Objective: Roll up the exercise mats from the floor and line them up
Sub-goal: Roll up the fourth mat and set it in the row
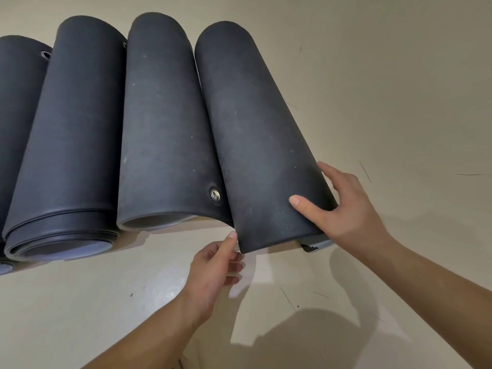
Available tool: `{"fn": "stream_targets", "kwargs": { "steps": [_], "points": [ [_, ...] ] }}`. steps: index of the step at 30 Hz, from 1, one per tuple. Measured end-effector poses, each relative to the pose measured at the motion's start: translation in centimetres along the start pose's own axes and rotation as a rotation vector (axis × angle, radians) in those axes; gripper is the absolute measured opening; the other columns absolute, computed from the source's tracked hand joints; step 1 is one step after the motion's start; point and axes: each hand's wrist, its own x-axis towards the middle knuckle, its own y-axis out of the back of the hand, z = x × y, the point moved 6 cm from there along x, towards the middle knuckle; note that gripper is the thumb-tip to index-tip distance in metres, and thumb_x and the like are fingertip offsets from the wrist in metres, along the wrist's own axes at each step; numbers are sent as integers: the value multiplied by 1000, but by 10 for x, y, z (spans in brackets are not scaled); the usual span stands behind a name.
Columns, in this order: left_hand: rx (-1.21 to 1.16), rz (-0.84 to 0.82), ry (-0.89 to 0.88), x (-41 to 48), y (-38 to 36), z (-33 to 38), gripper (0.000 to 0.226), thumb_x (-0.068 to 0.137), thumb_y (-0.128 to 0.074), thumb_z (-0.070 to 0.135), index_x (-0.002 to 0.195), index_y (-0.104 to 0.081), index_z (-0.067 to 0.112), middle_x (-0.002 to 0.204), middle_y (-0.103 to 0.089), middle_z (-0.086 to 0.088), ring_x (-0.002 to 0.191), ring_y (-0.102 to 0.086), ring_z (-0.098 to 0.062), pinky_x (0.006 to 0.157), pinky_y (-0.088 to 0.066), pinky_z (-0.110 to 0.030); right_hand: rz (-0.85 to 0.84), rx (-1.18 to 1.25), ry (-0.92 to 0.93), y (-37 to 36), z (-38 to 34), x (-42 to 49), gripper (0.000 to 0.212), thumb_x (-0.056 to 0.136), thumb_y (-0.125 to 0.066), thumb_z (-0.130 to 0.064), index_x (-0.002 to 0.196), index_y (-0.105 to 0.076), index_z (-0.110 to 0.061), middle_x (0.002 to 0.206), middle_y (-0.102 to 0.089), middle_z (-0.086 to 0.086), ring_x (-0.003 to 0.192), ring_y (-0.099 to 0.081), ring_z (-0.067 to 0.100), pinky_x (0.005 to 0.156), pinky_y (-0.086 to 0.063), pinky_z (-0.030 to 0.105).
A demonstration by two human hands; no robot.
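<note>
Several dark grey rolled exercise mats lie side by side on the beige floor point(399, 89). The rightmost roll point(255, 134) leans against its neighbour point(162, 123), which has a metal eyelet point(215, 194) near its open end. My right hand point(338, 209) grips the near end of the rightmost roll, thumb on top and fingers round its right side. My left hand point(217, 267) touches the lower left corner of that roll's near edge with its fingertips, fingers loosely curled. Two more rolls point(72, 123) point(18, 102) lie further left.
Bare beige floor lies to the right of the rolls and in front of them, with faint scuff marks. A shadow falls on the floor near my right forearm.
</note>
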Motion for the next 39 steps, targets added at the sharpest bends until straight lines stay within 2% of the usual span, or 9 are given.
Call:
{"fn": "stream_targets", "kwargs": {
  "steps": [3,7,14,18,20,23,29,35,39],
  "points": [
    [-10,24,-8,-2,10,6,43,100,-66,46,106,-73,4,97,-78,-16,76,-74,-23,73,-63,-39,49,115,-60,12,5,2,68,85,-67,-69,146,-49,-44,139,-49,-20,124,-52,2,105,-44,32],
    [13,64,-20,-4,18,15,38,101,-67,43,102,-75,5,96,-80,-12,81,-75,-24,81,-63,-44,41,177,-151,18,17,6,62,88,-68,-65,142,-58,-36,134,-58,-13,120,-60,14,97,-48,32],
    [111,-55,-153,-41,15,60,33,100,-69,32,95,-72,-1,91,-78,-14,77,-72,-20,83,-62,-43,-112,-18,-111,38,3,8,37,92,-68,-55,125,-63,-38,128,-62,-17,118,-62,15,93,-47,32],
    [250,-118,-269,-55,8,110,31,99,-70,33,94,-70,3,92,-77,-11,77,-73,-17,83,-61,-42,-326,19,-197,45,-20,25,85,87,-69,-68,159,-32,-44,150,-44,-24,139,-46,12,108,-39,33],
    [316,-119,-282,-52,-2,121,31,97,-72,37,94,-71,7,94,-76,-11,82,-74,-21,83,-61,-42,-429,127,-220,34,-31,27,94,83,-77,-63,161,-27,-44,141,-44,-33,128,-49,4,103,-38,25],
    [427,-100,-237,-43,-17,109,31,91,-75,52,98,-72,22,92,-78,1,88,-74,-16,87,-59,-36,-365,-11,-181,15,-19,29,117,58,-87,-76,156,-27,-52,143,-50,-16,124,-57,11,109,-48,35],
    [295,-74,-157,-34,-32,65,58,70,-73,79,114,-69,40,105,-76,26,103,-72,-2,98,-57,-37,-262,75,-130,-2,-26,20,76,80,-77,-64,146,-41,-59,126,-37,-12,119,-51,9,110,-42,30],
    [128,-77,-154,-37,-27,55,33,88,-79,54,116,-71,39,105,-79,20,101,-74,0,98,-56,-33,-235,-42,-70,-3,-36,23,70,86,-71,-62,149,-42,-56,121,-38,-10,119,-53,14,108,-44,30],
    [58,-127,-140,-34,-29,53,28,94,-76,43,121,-71,34,109,-80,16,101,-74,1,86,-54,-17,-193,-164,0,-5,-43,23,73,82,-68,-69,149,-39,-58,117,-37,-10,117,-49,16,104,-48,34]
  ]
}}
